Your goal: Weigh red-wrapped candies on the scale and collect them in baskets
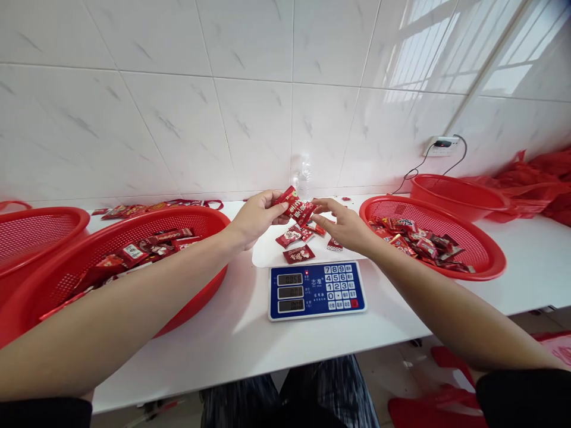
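Note:
Above the white pan (pixel 263 252) of a weighing scale, my left hand (pixel 263 217) is closed on a small red snack packet (pixel 297 205) with white lettering, pinched between thumb and fingers. My right hand (pixel 345 226) is at the packet's right end, its thumb and forefinger at the edge; the exact contact is partly hidden. Several wrapped snacks lie on the pan below, among them a dark red packet (pixel 298 254) near the front and another packet (pixel 289 236) behind it. The scale's blue keypad panel (pixel 317 290) faces me, its displays lit.
A red basket (pixel 196 217) of mixed snacks stands left, with another red basket (pixel 44 223) beyond it. On the right are a filled red basket (pixel 486 252) and a red basin (pixel 464 199). A clear bottle (pixel 305 168) stands by the wall, and red bags (pixel 535 184) lie far right.

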`<state>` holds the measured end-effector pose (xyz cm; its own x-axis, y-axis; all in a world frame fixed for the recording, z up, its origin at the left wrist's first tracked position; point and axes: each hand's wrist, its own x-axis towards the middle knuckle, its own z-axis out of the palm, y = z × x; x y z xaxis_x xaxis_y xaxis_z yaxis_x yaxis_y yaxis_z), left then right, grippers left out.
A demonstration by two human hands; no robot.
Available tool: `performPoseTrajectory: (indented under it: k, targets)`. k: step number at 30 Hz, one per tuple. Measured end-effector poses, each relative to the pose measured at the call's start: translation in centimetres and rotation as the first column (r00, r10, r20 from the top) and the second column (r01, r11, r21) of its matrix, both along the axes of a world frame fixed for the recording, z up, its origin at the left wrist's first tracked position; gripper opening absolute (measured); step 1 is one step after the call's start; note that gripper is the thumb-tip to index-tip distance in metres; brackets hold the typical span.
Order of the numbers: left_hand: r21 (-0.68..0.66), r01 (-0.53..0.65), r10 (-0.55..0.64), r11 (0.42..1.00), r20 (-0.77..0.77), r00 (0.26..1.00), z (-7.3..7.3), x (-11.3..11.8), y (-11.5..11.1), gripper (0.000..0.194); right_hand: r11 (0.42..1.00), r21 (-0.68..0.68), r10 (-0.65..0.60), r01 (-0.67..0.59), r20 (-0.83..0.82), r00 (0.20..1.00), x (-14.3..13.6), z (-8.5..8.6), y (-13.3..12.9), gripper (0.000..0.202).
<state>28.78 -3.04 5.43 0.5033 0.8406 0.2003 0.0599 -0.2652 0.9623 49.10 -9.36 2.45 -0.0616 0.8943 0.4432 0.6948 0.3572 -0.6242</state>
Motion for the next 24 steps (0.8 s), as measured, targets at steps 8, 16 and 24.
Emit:
performPoseTrajectory:
  k: [8, 16, 24]
  targets:
    - [-0.025, -0.035, 0.035, 0.999, -0.007, 0.999, -0.1, -0.5, 0.0, 0.021, 0.999, -0.035, -0.023, 0.023, 0.015, 1.000, 0.7, -0.2, 0.0, 0.033]
    - [-0.080, -0.081, 0.079, 0.994, -0.024, 0.997, -0.6, -1.5, 0.6, 0.014, 0.994, -0.110, -0.012, 0.006, -0.057, 0.998, 0.9, -0.9, 0.3, 0.034]
    - [-0.095, -0.103, 0.089, 0.990, -0.142, 0.986, -1.6, -1.7, 1.5, 0.018, 0.979, -0.146, -0.083, 0.140, 0.340, 0.937, 2.4, -1.9, 0.8, 0.036]
